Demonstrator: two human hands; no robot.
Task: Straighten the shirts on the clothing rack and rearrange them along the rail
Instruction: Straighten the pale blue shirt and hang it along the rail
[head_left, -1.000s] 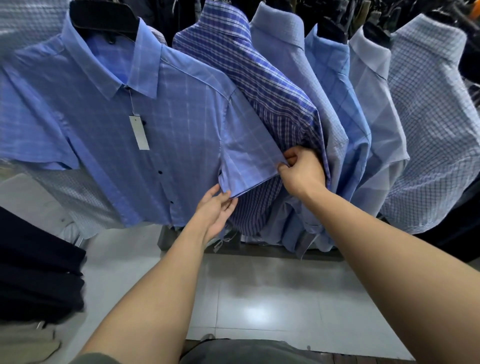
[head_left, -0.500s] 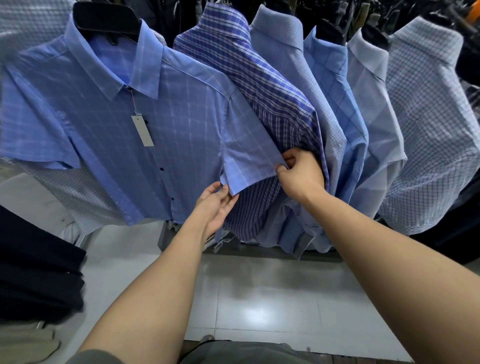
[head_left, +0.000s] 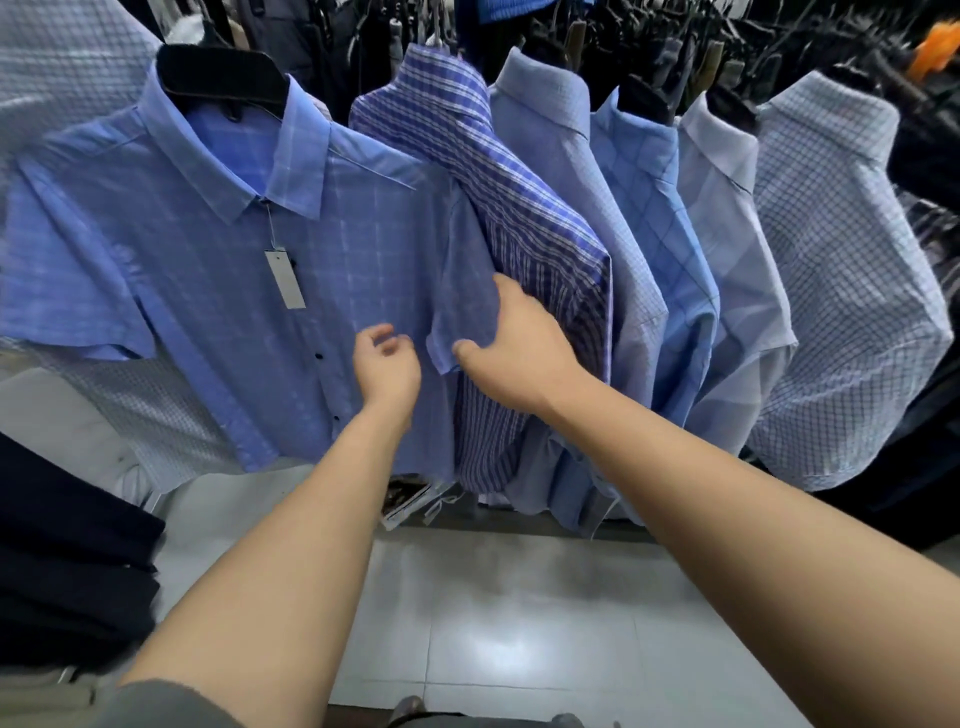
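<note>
Over glossy grey floor tiles (head_left: 519, 649), toward the left of the shirt row (head_left: 561, 182), pinched the sleeve (head_left: 467, 291) of the blue check shirt (head_left: 208, 270) with right hand (head_left: 519, 353); held left hand (head_left: 387, 364) loosely curled, empty, just beside.

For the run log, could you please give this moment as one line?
left hand: loosely curled, empty, before blue check shirt | right hand: grips its sleeve beside plaid shirt | step: sleeve straightening

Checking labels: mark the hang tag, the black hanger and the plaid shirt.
hang tag (head_left: 284, 279), head view, middle of the white card.
black hanger (head_left: 223, 78), head view, broad shoulder bar.
plaid shirt (head_left: 498, 156), head view, shoulder panel.
</note>
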